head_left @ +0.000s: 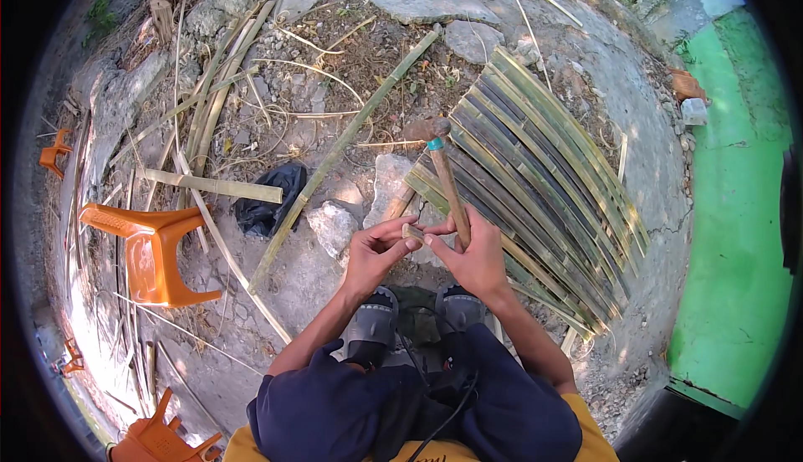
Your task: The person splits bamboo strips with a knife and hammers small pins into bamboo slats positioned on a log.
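My left hand pinches a small tan block, which looks like wood or bamboo, between thumb and fingers. In my right hand is a hammer, its wooden handle gripped low and its rusty head pointing away from me, with a teal band below the head. The thumb and forefinger of that hand also reach the small block. Just beyond and to the right of my hands, a row of split bamboo slats lies side by side on the ground, green and dark brown.
A long bamboo strip slants across the ground left of the slats. Pale rocks sit near my left hand, with a black plastic bag beyond. An orange plastic stool lies tipped at left. A green wall borders the right.
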A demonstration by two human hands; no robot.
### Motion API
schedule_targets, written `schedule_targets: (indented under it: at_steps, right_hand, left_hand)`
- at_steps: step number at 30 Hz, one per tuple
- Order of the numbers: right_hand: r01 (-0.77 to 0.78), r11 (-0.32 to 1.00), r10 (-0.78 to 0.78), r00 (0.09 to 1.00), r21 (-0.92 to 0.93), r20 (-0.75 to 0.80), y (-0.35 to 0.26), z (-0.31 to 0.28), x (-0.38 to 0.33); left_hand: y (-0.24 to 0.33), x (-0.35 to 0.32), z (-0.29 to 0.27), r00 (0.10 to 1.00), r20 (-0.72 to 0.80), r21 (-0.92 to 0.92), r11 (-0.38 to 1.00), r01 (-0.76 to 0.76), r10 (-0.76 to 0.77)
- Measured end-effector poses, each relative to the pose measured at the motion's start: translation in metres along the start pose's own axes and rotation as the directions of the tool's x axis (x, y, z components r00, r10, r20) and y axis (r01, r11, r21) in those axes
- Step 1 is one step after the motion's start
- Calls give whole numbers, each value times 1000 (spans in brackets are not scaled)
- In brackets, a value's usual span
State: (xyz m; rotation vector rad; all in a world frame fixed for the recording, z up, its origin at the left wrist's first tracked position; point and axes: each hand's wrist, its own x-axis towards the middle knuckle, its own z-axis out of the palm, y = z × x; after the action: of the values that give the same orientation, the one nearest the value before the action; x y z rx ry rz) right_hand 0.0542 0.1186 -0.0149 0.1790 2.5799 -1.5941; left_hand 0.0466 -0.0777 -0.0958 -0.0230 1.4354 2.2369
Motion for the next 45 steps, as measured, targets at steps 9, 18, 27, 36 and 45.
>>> schedule_targets:
  at_steps: [9,18,27,36,45]
  right_hand:
    - [-14,998,14,1000,55,9,2,-2,-3]
    - [-65,998,65,998,20,-3,20,-8,-16]
    - [-102,995,102,995,5,0,33,-5,-21]
    - [-148,986,152,987,77,-50,39,1,-16]
    - [-121,974,137,988,192,-74,59,6,-11]
  left_hand:
    - [3,1,3,1000,18,-22,1000,-14,14]
    - [5,2,0,999,53,-33,999,-1,3]
    - [2,4,4,999,19,-90,996,-25,27]
    - [-13,8,1,992,125,-126,992,9,7]
    - [-64,6,29,945,292,-108,977,186,-148]
